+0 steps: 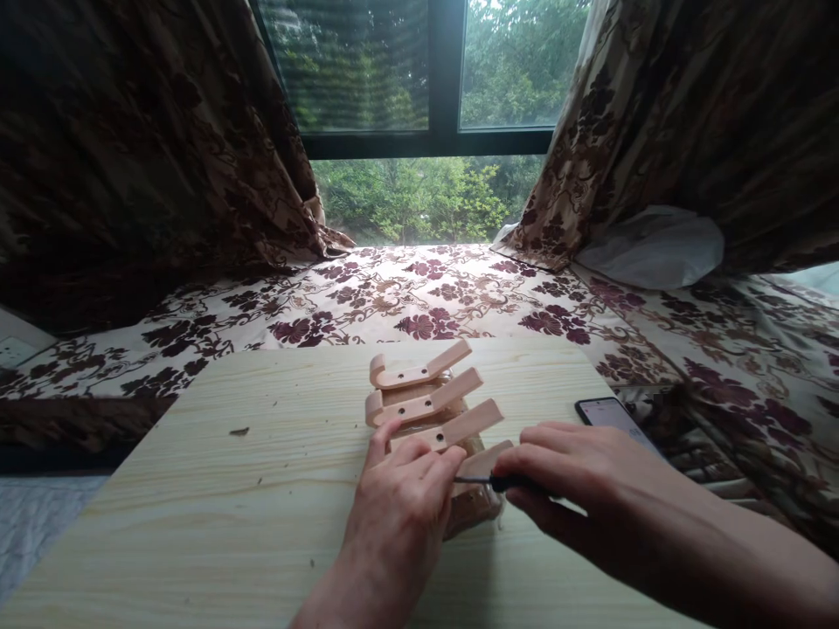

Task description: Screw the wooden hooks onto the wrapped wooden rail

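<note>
Several pale wooden hooks (419, 406) lie in a row across a brown wooden base (470, 515), which seems to be wrapped in clear plastic. Dark screw heads show on the farther hooks. My left hand (403, 498) is closed over the nearest hook (491, 456), its fingertips pressed around it and covering most of it. My right hand (570, 472) grips the black handle of a screwdriver (502, 482). The thin metal shaft points left, and its tip is hidden by the fingers of my left hand.
The light wooden table (216, 489) carries small dark scraps (239, 432) on the left. A phone (616, 414) lies at the right edge. Beyond are a flower-patterned cloth (433, 288), curtains (557, 192), a white plastic bag (655, 249) and a window (446, 87).
</note>
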The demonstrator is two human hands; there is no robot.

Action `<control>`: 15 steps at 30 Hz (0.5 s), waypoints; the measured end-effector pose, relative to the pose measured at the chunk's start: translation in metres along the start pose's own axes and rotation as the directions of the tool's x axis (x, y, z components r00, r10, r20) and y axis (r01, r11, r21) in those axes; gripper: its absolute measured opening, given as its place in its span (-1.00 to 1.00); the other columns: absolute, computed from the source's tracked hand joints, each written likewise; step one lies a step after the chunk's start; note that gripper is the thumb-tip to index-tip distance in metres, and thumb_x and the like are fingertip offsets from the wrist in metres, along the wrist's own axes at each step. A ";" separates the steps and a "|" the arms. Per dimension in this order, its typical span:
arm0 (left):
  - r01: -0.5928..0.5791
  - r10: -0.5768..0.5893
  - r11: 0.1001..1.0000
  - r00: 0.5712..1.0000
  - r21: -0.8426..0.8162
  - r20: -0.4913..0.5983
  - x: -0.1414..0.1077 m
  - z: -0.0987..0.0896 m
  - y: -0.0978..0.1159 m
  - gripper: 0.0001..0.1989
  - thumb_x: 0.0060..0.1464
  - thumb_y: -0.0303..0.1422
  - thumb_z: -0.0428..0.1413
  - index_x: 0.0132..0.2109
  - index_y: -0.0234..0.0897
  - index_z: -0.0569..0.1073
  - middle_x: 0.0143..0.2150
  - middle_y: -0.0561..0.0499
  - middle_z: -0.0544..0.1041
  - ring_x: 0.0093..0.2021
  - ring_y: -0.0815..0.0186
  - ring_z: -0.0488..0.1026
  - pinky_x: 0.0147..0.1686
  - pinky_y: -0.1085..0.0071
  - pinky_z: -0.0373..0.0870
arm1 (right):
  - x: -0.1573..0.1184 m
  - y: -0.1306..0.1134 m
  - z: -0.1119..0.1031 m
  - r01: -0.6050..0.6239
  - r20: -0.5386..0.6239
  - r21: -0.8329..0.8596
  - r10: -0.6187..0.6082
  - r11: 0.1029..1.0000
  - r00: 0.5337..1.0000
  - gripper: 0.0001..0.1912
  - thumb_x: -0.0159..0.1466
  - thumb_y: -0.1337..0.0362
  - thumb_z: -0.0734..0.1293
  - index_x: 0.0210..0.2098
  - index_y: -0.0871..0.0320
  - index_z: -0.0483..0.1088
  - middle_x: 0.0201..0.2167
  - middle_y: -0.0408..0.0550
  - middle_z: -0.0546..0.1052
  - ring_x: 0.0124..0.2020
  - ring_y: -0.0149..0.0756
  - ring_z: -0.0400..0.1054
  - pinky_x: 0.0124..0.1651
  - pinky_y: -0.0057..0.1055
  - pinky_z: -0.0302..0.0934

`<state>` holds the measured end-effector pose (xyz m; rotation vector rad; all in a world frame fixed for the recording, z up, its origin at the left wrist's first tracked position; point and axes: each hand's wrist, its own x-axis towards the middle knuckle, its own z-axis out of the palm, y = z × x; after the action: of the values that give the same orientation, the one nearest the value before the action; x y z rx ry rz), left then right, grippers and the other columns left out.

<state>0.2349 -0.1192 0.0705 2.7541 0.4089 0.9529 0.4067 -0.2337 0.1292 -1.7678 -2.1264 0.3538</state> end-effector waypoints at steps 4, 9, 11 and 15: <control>0.000 0.000 1.000 1.000 -0.006 -0.004 0.001 -0.001 0.000 -0.84 0.18 -0.48 -0.02 -0.15 -0.21 0.41 -0.38 0.12 0.55 -0.34 0.34 0.45 0.14 0.18 -0.01 | 0.002 -0.007 -0.006 0.029 0.014 -0.003 -0.029 1.000 0.999 -0.81 0.29 0.40 0.22 -0.19 0.04 0.41 -0.36 -0.15 0.49 -0.41 -0.38 0.33 -0.38 -0.44 0.13; 0.039 -0.038 0.999 0.998 -0.023 0.050 -0.002 0.000 0.000 -0.83 0.16 -0.49 -0.02 -0.17 -0.18 0.42 -0.41 0.15 0.53 -0.33 0.33 0.44 0.14 0.12 -0.02 | 0.007 -0.016 -0.014 0.081 0.018 0.006 -0.081 0.997 0.997 -0.77 0.27 0.46 0.22 -0.19 0.03 0.39 -0.24 -0.14 0.50 -0.27 -0.36 0.36 -0.25 -0.45 0.20; 0.049 -0.047 0.999 0.996 -0.020 0.082 -0.002 0.000 -0.001 -0.83 0.15 -0.51 -0.02 -0.22 -0.18 0.42 -0.44 0.16 0.51 -0.33 0.33 0.42 0.14 0.10 -0.03 | 0.009 -0.018 -0.017 0.097 0.050 0.014 -0.097 0.995 0.994 -0.75 0.25 0.51 0.21 -0.20 0.04 0.37 -0.19 -0.15 0.49 -0.21 -0.37 0.35 -0.19 -0.48 0.21; 0.061 -0.062 0.998 0.990 0.014 0.129 -0.001 -0.001 -0.002 -0.82 0.13 -0.51 -0.01 -0.39 -0.20 0.40 -0.46 0.13 0.47 -0.35 0.32 0.38 0.14 0.07 0.00 | 0.013 -0.014 -0.019 0.112 -0.014 -0.002 -0.112 0.994 0.994 -0.78 0.24 0.48 0.23 -0.31 0.04 0.40 -0.29 -0.18 0.49 -0.27 -0.40 0.35 -0.19 -0.50 0.23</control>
<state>0.2335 -0.1179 0.0703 2.7755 0.4749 0.7542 0.4000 -0.2240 0.1531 -1.6385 -2.2045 0.3088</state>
